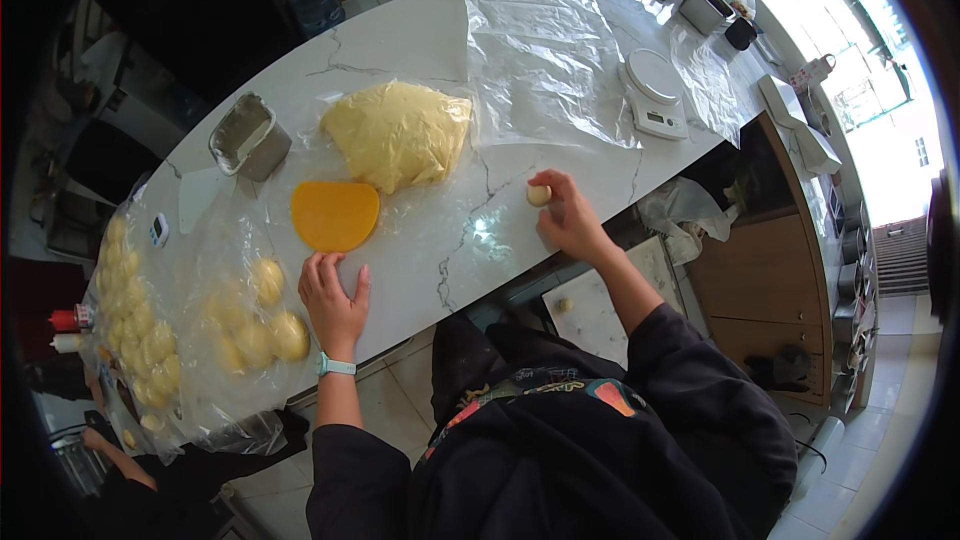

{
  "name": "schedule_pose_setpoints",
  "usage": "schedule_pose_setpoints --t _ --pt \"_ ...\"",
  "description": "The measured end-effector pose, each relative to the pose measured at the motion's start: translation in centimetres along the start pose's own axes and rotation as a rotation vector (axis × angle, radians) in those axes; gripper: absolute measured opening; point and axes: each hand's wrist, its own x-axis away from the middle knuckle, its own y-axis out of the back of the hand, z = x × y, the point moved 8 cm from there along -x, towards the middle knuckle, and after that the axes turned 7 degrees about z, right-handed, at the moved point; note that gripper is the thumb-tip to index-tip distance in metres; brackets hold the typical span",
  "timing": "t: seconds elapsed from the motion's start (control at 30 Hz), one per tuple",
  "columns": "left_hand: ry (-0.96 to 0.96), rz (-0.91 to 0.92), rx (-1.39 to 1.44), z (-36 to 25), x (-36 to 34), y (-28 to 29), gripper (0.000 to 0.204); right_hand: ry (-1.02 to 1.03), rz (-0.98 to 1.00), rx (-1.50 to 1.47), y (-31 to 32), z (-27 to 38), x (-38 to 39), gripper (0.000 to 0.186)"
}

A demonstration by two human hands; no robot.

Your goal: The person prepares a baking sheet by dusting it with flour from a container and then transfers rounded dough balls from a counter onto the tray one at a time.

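Between the thumb and fingers of my right hand (578, 228) is a small pale dough ball (539, 195), held just over the marble table (410, 270). My left hand (335, 312) rests on the tabletop with its fingers spread, the fingertips at the near edge of a yellow dough scraper (335, 216). Whether they press on the scraper is hard to tell. Beyond the scraper sits a large mound of yellow dough (400, 132) wrapped in clear plastic. Left of my left hand, several round dough balls (290, 336) lie under clear plastic.
More dough balls (135, 310) sit under plastic at the far left. A metal tin (250, 137) stands near the mound. A plastic sheet (545, 65) and white scale (655, 90) lie at the back right. Another person's arm (125, 462) shows at the lower left.
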Motion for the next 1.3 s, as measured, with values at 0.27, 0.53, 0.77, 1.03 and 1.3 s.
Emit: schedule_pose_setpoints --t 0.27,0.53,0.77,1.03,1.3 --pt "-0.028 0.001 -0.002 -0.6 -0.2 -0.1 0.037 -0.235 -0.11 -0.326 2.3 -4.0 -5.0 0.047" --pt "0.001 0.006 -0.004 -0.2 0.0 0.2 0.038 -0.04 0.063 0.182 1.5 -3.1 -1.6 0.02" --pt "0.009 0.008 -0.005 0.4 0.3 -0.2 0.037 -0.139 0.121 0.051 -4.3 0.2 -3.6 0.017" --pt "0.007 0.037 0.026 -0.1 -0.1 -0.6 0.038 -0.047 -0.135 0.23 0.7 -2.2 -5.7 0.011" --pt "-0.02 0.032 0.019 0.2 0.1 -0.4 0.035 -0.136 -0.211 0.117 1.6 1.1 1.8 0.048"
